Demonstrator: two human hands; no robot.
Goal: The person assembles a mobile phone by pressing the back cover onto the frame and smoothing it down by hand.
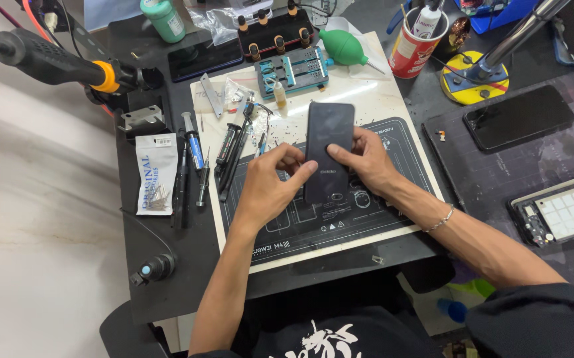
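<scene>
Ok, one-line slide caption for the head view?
Both hands, left hand and right hand, press a dark phone face-down on a repair mat.

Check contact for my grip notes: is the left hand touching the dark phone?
Touching. The head view shows the left hand with fingertips pressed on the dark phone.

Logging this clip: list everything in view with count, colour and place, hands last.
phone: 1, dark, back up, on the mat, under both hands
work mat: 1, black on white, desk centre
second phone: 1, black, right
blower bulb: 1, green, behind the mat
clamp jig: 1, teal, behind the mat
cup: 1, red, holding tools, back right
screwdrivers: several, dark, left of the mat
packet: 1, white, far left
left hand: on the phone's left edge
right hand: on its right edge
</scene>
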